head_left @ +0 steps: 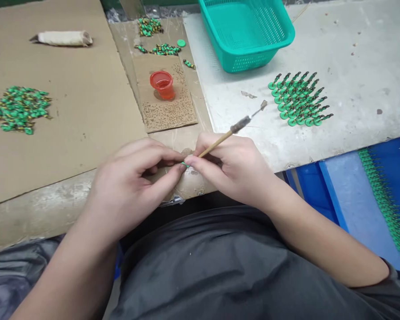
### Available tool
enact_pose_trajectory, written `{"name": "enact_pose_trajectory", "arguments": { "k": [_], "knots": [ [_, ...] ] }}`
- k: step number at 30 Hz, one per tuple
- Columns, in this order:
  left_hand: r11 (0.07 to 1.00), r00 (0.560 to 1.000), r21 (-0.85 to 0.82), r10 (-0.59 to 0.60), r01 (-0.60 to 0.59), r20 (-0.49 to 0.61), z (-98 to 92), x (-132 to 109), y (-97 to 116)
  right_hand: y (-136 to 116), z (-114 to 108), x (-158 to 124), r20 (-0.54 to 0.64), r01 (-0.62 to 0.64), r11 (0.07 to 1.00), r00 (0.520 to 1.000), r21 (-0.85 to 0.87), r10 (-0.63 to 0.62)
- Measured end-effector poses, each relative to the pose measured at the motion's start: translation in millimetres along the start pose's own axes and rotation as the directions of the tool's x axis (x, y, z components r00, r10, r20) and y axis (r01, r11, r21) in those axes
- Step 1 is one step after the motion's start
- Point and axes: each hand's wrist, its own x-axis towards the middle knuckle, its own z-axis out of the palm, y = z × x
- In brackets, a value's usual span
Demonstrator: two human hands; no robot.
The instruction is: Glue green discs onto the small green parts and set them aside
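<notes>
Dark shirt (pixel 200 266) nearest, I watch the left hand (pixel 120 182) pinch a green piece (pixel 186 165) where the right hand (pixel 238 166) meets it, gripping a wooden-handled tool (pixel 220 143) slanting far right.

I'm seeing a loose, dark grey shirt (pixel 220 266) creasing across the front, its right sleeve (pixel 397 278) leaving the forearm (pixel 323 231) bare.

No text, label, brand, number or sign can be read on any thing in view.
</notes>
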Motion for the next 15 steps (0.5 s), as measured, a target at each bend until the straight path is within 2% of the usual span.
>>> {"name": "enact_pose_trajectory", "arguments": {
  "k": [2,7,15],
  "knots": [
    [1.0,1.0,-0.012,-0.003,0.002,-0.004,0.7,0.3,0.6,2.6,2.3,-0.1,-0.003,0.04,0.999,0.999,-0.019,-0.04],
    [1.0,1.0,-0.022,0.0,0.0,-0.007,0.2,0.3,0.1,5.9,4.6,-1.2,0.01,0.048,0.996,0.999,-0.07,-0.047],
    [0.999,1.0,-0.04,-0.006,0.006,-0.005,0.6,1.7,1.5,2.2,5.6,2.6,0.025,0.036,0.999,0.999,-0.022,-0.036]
  ]
}}
